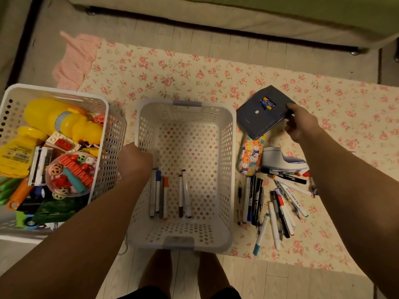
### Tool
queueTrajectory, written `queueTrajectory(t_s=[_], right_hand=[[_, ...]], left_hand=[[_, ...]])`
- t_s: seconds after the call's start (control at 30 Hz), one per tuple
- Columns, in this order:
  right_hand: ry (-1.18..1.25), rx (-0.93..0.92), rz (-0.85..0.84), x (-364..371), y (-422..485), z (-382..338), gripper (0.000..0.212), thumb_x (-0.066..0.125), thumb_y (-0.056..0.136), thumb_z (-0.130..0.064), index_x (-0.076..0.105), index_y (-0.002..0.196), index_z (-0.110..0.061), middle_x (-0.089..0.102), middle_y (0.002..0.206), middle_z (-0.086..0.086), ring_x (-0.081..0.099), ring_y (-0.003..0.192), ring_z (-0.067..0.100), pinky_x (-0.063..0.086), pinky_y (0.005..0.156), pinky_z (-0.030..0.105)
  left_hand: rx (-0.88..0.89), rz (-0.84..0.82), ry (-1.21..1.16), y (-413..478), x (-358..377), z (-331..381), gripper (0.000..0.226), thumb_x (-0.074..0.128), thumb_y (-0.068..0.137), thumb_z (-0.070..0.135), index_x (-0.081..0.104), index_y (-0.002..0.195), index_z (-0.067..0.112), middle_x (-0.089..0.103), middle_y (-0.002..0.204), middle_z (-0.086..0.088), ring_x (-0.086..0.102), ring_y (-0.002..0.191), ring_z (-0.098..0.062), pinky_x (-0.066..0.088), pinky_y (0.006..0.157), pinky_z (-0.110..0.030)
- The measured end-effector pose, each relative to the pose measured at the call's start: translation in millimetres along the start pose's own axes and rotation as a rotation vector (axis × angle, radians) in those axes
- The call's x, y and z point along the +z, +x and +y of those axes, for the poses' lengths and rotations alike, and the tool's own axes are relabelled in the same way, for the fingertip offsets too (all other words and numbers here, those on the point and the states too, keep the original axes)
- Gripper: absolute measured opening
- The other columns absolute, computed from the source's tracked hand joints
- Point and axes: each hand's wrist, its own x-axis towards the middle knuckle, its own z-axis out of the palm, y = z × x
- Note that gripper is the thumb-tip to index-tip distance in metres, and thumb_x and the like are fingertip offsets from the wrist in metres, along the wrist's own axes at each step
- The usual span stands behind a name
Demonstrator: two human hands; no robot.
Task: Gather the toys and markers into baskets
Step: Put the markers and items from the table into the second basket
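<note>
A white perforated basket (226,152) stands in the middle of the floral mat and holds several markers (160,195). My left hand (133,162) grips its left rim. My right hand (301,124) holds the right edge of a dark blue booklet (259,119) with a small battery pack (267,103) lying on it, tilted above the mat. Many loose markers and pens (278,201) lie fanned out to the right of the basket. A second white basket (103,117) at the left is full of toys, with a yellow plastic toy (62,121) on top.
A colourful pencil case (250,156) and a white stapler-like device (282,160) lie between the booklet and the pens. A pink striped cloth (73,61) lies at the mat's far left corner. A sofa base (216,16) runs along the back. My feet (185,272) stand at the mat's near edge.
</note>
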Motion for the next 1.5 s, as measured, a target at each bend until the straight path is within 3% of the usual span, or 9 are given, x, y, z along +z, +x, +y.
queueTrajectory(t_s=[0.2,0.33,0.53,0.77,0.97,1.13,1.23,1.33,1.5], right_hand=[[0.102,-0.28,-0.043,-5,-46,-23,0.024,0.065,0.087,-0.01,0.052,0.067,-0.016,0.046,0.056,-0.005,0.037,0.047,0.008,0.03,0.047,0.022],[0.166,-0.471,-0.093,-5,-87,-40,0.008,0.062,0.088,-0.009,0.066,0.083,-0.015,0.053,0.062,-0.006,0.04,0.049,0.007,0.033,0.049,0.023],[0.15,-0.691,-0.24,5,-143,-54,0.008,0.062,0.089,-0.015,0.068,0.094,-0.017,0.05,0.065,-0.004,0.04,0.053,0.009,0.034,0.049,0.025],[-0.306,-0.909,-0.45,29,-197,-38,0.012,0.067,0.087,-0.013,0.07,0.098,-0.015,0.06,0.07,0.013,0.051,0.055,0.014,0.045,0.053,0.03],[-0.66,-0.92,-0.597,47,-206,6,0.019,0.074,0.082,-0.015,0.075,0.101,-0.02,0.07,0.08,-0.006,0.063,0.07,0.017,0.056,0.069,0.033],[-0.85,-1.176,-0.641,61,-188,47,0.024,0.076,0.082,-0.016,0.074,0.106,-0.014,0.069,0.089,-0.006,0.058,0.075,0.001,0.053,0.072,0.025],[-0.951,-1.358,-0.655,66,-177,67,0.028,0.074,0.083,-0.014,0.072,0.111,-0.008,0.07,0.099,0.004,0.065,0.082,0.011,0.05,0.077,0.02],[-1.09,-1.451,-0.665,70,-165,82,0.027,0.072,0.084,-0.01,0.07,0.111,-0.006,0.068,0.101,0.009,0.069,0.079,0.023,0.058,0.07,0.032],[-1.354,-1.374,-0.644,80,-163,100,0.018,0.066,0.087,-0.008,0.063,0.105,-0.004,0.06,0.101,0.011,0.065,0.072,0.03,0.054,0.057,0.042]], left_hand=[[-0.014,-0.023,-0.026,-3,-4,1,0.025,0.054,0.084,0.007,0.059,0.106,-0.004,0.062,0.103,-0.019,0.062,0.095,-0.035,0.055,0.08,-0.043],[0.0,-0.029,-0.046,-2,-6,1,0.025,0.054,0.082,0.008,0.059,0.104,-0.003,0.063,0.103,-0.018,0.063,0.094,-0.034,0.056,0.08,-0.047],[0.012,-0.042,-0.015,-3,-8,2,0.026,0.055,0.082,0.01,0.061,0.106,-0.001,0.064,0.104,-0.017,0.063,0.096,-0.034,0.056,0.08,-0.046],[0.015,-0.048,-0.035,-3,-6,0,0.025,0.054,0.083,0.008,0.061,0.104,-0.002,0.066,0.1,-0.017,0.064,0.093,-0.033,0.051,0.074,-0.036],[0.015,-0.042,-0.051,-1,-5,-3,0.029,0.054,0.083,0.011,0.058,0.11,0.0,0.063,0.108,-0.017,0.062,0.101,-0.033,0.054,0.084,-0.042],[0.023,-0.041,-0.069,-1,-5,-5,0.029,0.055,0.085,0.011,0.057,0.112,0.002,0.061,0.112,-0.015,0.06,0.103,-0.03,0.05,0.08,-0.036],[0.021,-0.047,-0.061,1,-4,-5,0.03,0.055,0.085,0.012,0.057,0.113,0.001,0.061,0.113,-0.017,0.059,0.104,-0.032,0.049,0.081,-0.038],[0.018,-0.045,-0.039,2,-3,-6,0.031,0.055,0.084,0.014,0.057,0.113,0.001,0.06,0.112,-0.018,0.059,0.103,-0.034,0.049,0.08,-0.039],[0.012,-0.045,-0.034,4,0,-8,0.032,0.055,0.084,0.014,0.056,0.113,0.002,0.06,0.112,-0.017,0.059,0.104,-0.033,0.05,0.083,-0.04]])
